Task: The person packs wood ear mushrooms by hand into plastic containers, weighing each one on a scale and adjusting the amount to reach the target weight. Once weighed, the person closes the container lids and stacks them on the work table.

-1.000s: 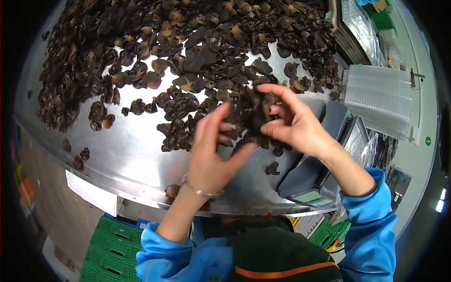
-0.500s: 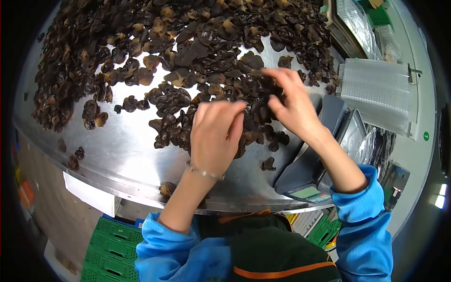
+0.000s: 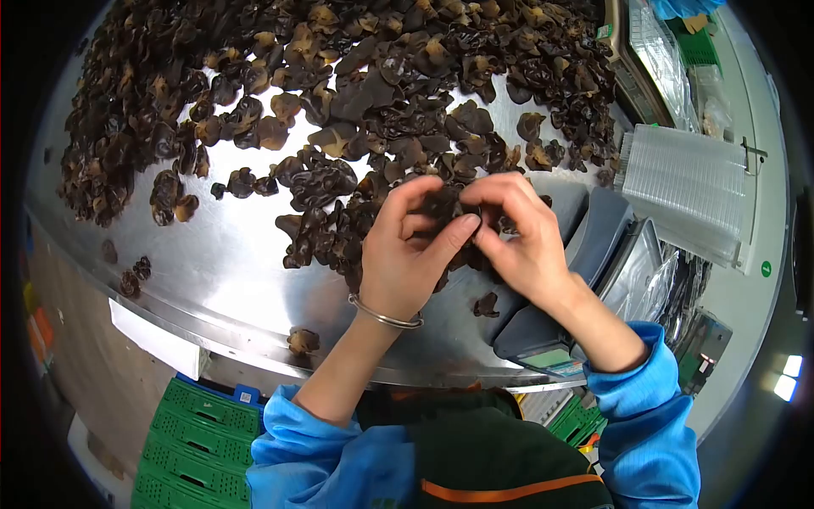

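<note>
Fungus pinched at one o'clock from centre
Head view: left hand [image 3: 397, 270] and right hand [image 3: 530, 259] curl inward, fingertips pinching a dark fungus piece [image 3: 443, 204] — uneven pulling could tear it, or its glossy surface might slip.

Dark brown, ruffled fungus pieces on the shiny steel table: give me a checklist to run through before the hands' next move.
- Bare left hand and bare right hand at the dark brown, ruffled fungus pieces: ok.
- Secure grip on one piece: cannot tell, fingers hide it.
- All pieces away from the front edge of the shiny steel table: not ok, a lone piece lies by it.
- Right forearm clear of the grey plastic device: cannot tell, they overlap in view.
- Small display readable: not ok.
</note>
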The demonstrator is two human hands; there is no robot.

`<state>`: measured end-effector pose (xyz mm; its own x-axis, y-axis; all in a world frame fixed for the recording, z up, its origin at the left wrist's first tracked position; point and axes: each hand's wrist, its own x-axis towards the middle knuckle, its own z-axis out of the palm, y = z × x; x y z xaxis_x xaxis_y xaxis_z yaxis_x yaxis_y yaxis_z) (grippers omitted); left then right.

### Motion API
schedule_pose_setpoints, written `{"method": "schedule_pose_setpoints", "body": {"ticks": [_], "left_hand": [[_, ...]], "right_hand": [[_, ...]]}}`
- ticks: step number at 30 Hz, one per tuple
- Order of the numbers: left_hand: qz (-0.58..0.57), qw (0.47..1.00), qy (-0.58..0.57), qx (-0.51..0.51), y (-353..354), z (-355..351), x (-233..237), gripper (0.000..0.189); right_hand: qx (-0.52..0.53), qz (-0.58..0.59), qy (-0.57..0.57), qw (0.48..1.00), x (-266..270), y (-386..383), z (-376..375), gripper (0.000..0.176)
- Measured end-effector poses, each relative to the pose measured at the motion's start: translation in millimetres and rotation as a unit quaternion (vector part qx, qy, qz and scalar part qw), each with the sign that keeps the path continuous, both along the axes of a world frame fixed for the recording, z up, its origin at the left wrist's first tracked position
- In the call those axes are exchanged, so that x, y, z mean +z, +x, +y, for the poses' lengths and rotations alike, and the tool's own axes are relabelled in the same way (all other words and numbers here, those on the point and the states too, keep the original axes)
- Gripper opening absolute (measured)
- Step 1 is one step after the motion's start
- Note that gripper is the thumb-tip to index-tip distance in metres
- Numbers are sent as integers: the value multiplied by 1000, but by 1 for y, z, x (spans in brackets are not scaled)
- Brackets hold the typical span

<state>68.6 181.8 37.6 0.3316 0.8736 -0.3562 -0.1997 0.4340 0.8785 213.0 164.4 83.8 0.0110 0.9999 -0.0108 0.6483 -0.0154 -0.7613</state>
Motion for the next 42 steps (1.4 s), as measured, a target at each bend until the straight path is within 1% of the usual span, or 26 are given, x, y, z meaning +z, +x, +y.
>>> {"method": "schedule_pose_setpoints", "body": {"ticks": [3,5,6,7,9,10,11,13,19,21,23,25,27,28,29,30,31,33,34,35,36,37,39,40,41,42], "left_hand": [[-47,999,-2,1,-1,2,11,41],[21,999,-19,-34,-7,0,16,32],[36,998,-12,-42,-10,-2,19,27],[35,998,-13,-44,-13,-3,23,27],[145,977,58,-148,-18,-8,33,31],[108,979,32,-172,-18,-14,21,37],[106,979,31,-172,-17,-19,19,37],[-73,991,-64,-91,-18,-24,18,43],[-36,988,-70,-136,-30,-27,18,48],[-45,989,-61,-125,-33,-31,16,49],[57,975,-49,-211,-49,-35,27,51],[-32,985,-116,-124,-70,-59,29,46],[-81,976,-184,-81,-124,-68,45,44],[-2,980,-195,-34,-159,-66,53,44],[106,986,-127,25,-199,-71,54,48],[248,939,-179,157,-237,-75,57,49],[266,930,-190,166,-305,-88,42,51],[542,801,-207,145,-410,-115,20,42],[543,800,-206,148,-430,-120,12,42],[573,790,-153,157,-448,-124,1,40],[600,776,-101,165,-463,-128,-9,38],[624,760,-50,173,-472,-132,-17,36],[666,720,53,187,-484,-137,-28,33],[666,719,51,189,-454,-121,-12,33],[659,720,-88,199,-397,-89,19,31],[638,709,-224,203,-368,-69,34,29]], "right_hand": [[0,15,-1,1000,12,-6,-11,29],[-115,286,-151,939,18,-7,-19,28],[-133,325,-188,917,27,-9,-17,21],[-134,325,-189,917,27,-10,-19,21],[-89,109,-167,976,26,-11,-23,18],[-89,89,-171,977,20,-7,-27,19],[-89,87,-172,977,21,-8,-30,19],[-164,219,-210,939,23,-15,-33,17],[-205,294,-222,907,25,-26,-38,16],[-45,70,-163,983,28,-29,-44,16],[-55,73,-178,980,28,-31,-44,14],[-153,252,-233,926,26,-31,-43,13],[-217,301,-237,898,28,-21,-39,15],[-241,299,-230,894,28,-13,-36,17],[-266,296,-222,890,28,-3,-31,18],[-271,284,-224,892,25,7,-27,20],[-275,270,-227,894,21,16,-22,22],[-263,237,-253,900,12,24,-12,22],[-172,5,-127,977,1,25,-8,23],[-70,-227,9,971,-7,25,-4,24],[-74,-186,-2,980,-7,16,9,24],[-7,-114,18,993,-9,10,24,21],[67,-97,-31,992,-17,-15,46,18],[133,-163,30,977,-26,-24,54,17],[196,-227,90,950,-36,-29,58,17],[215,-262,77,938,-41,-25,57,17]]}}
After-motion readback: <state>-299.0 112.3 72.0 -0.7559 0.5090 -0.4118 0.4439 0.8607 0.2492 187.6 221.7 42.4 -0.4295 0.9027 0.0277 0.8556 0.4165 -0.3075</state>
